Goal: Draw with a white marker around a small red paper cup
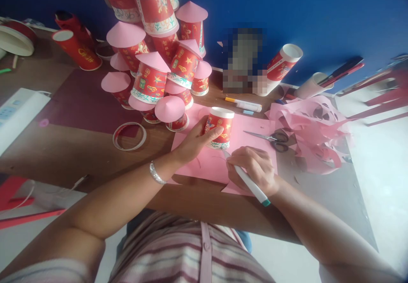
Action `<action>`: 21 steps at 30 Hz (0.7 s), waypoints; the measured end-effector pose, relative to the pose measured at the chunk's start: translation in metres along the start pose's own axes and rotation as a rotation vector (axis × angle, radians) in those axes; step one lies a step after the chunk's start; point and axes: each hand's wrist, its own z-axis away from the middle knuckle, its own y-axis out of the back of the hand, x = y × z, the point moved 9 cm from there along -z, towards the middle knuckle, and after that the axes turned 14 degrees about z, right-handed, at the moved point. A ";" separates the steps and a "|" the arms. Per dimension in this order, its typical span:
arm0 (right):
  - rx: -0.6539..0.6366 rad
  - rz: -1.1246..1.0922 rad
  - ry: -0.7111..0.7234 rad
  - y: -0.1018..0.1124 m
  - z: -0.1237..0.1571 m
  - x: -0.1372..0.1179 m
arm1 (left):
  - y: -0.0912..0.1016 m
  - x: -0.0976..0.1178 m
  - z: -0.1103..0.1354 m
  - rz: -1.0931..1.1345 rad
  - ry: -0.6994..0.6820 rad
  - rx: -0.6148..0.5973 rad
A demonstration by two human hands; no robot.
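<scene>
My left hand is wrapped round a red paper cup with a white rim and coloured drawings on it. In my right hand is a white marker with a green end, its tip low beside the base of the cup. Both hands are over a sheet of pink paper, which shows faint curved lines. Scissors with dark handles lie on the right part of the sheet. Behind the cup rests a white marker with an orange end, a small blue cap near it.
Several red cups with pink cone tops stand piled at the back left. A tape roll lies left of my forearm. Pink paper scraps are heaped at the right, by a pen cup. A white power strip sits far left.
</scene>
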 end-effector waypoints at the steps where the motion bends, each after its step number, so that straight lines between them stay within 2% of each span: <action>1: -0.002 -0.001 0.000 0.000 0.000 0.000 | 0.000 0.000 0.000 0.004 0.001 0.001; 21: -0.006 -0.013 0.018 -0.001 0.000 -0.001 | -0.003 0.005 0.000 -0.086 -0.009 -0.015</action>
